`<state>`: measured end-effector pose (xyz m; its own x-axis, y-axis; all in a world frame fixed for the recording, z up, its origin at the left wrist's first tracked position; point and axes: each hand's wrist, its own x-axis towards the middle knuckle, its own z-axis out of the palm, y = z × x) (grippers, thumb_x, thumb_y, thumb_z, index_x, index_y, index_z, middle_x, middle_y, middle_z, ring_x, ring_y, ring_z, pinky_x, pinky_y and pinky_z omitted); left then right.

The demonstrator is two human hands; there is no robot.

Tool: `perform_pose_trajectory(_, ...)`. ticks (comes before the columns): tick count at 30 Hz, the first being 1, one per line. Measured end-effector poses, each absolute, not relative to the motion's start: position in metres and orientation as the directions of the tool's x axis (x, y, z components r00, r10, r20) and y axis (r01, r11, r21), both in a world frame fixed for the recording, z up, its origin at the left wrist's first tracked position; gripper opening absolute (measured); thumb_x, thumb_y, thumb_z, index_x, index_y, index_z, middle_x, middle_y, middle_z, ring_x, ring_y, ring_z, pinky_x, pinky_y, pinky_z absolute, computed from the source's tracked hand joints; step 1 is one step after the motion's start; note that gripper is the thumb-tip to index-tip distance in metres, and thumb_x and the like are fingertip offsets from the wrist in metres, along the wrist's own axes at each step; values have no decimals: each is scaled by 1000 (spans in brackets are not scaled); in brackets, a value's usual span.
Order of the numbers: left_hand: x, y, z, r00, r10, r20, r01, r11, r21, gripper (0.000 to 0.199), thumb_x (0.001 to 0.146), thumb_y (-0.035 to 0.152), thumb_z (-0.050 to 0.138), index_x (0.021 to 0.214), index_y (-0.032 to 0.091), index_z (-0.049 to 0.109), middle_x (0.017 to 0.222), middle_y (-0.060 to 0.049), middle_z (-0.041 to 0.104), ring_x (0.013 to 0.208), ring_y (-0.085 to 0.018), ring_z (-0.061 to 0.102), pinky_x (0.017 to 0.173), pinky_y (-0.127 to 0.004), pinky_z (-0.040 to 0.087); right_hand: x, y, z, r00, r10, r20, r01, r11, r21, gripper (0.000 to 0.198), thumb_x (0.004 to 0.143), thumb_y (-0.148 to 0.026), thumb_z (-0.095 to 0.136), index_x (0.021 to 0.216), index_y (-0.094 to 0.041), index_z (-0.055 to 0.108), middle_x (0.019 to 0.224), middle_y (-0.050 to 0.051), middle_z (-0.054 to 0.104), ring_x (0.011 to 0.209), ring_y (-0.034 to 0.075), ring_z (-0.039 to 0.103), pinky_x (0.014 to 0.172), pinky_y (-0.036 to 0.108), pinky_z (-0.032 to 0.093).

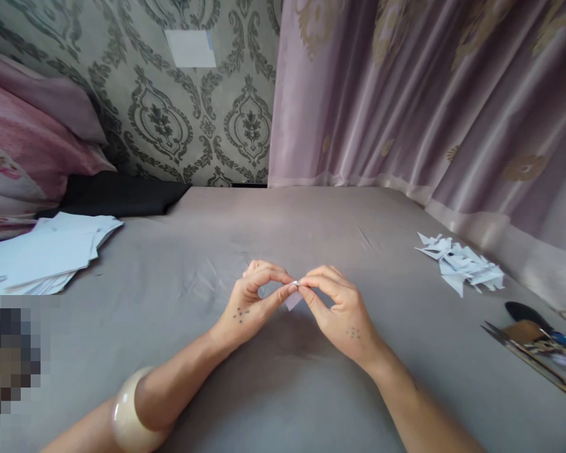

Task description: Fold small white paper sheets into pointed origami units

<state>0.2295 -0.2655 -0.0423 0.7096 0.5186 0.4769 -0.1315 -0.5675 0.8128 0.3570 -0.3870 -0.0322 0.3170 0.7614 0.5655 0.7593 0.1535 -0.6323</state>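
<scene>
Between my two hands, a small folded piece of white paper [293,299] is held just above the grey cloth surface [245,402]. My left hand [255,299] pinches its upper edge between thumb and index finger. From the other side, my right hand [337,302] grips the same edge with thumb and fingertips. The fingertips of both hands nearly touch, and they hide the top of the paper. Its lower corner hangs down below them.
A stack of white paper sheets [42,251] lies at the left, before a folded black cloth [122,194]. Folded white paper pieces [466,264] are heaped at the right. Nearer on that side are scissors [532,358] and a dark-headed tool [523,313]. A patterned wall and curtain stand behind.
</scene>
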Motion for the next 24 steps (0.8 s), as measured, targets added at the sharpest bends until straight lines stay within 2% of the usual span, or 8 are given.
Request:
perform_pose_trajectory(3,230,-265,-45,702,528,477,-122,-571,812,7,84,27,67,80,22,67,80,-2,66,82,-16,56,85,-33,42,356,-386,-36,317,764,562,768,141,-625,13,91,-18,54,83,-21,63,80,2,63,79,16,56,77,33,43)
perform_pose_trajectory(5,230,-265,-46,719,541,437,-97,-544,833,10,84,29,67,78,21,66,79,-1,65,82,-16,56,86,-33,42,356,-384,-37,351,776,524,723,131,-678,14,91,-20,53,82,-21,64,80,2,63,80,16,56,77,32,44)
perform_pose_trajectory(8,231,-264,-49,717,593,367,-64,-469,881,11,83,31,67,85,21,64,85,-2,65,87,-17,57,86,-32,42,360,-383,-38,471,794,385,544,82,-835,17,91,-27,54,80,-20,65,80,2,63,80,16,58,76,29,45)
perform_pose_trajectory(10,232,-264,-51,686,619,383,-88,-451,888,16,82,30,68,94,22,61,93,-2,65,92,-17,57,89,-32,42,364,-382,-39,554,784,280,405,41,-914,19,89,-33,56,81,-19,66,82,2,64,80,16,60,76,28,45)
perform_pose_trajectory(14,233,-266,-54,683,613,396,-124,-437,891,17,81,30,70,94,22,61,101,-3,66,99,-18,59,95,-33,40,369,-382,-44,605,783,143,211,15,-977,23,87,-41,60,89,-20,69,87,2,69,85,17,62,79,28,45)
perform_pose_trajectory(18,232,-267,-50,688,643,336,-94,-381,920,12,84,31,65,84,20,64,99,-5,67,98,-19,61,93,-33,42,365,-382,-47,566,813,136,200,24,-979,23,87,-41,60,87,-20,69,88,2,68,85,17,60,80,28,45)
perform_pose_trajectory(21,231,-267,-48,718,610,335,-103,-383,918,12,86,30,62,82,20,67,102,-5,68,99,-19,61,94,-32,41,363,-382,-47,545,822,167,233,43,-971,22,88,-40,59,86,-20,68,87,2,65,84,16,60,79,28,45)
perform_pose_trajectory(24,231,-267,-48,734,588,340,-114,-387,915,11,85,29,65,79,20,68,96,-4,69,94,-18,62,91,-32,43,362,-381,-45,540,817,205,272,62,-960,21,88,-39,58,86,-20,68,85,2,63,83,16,59,78,27,45)
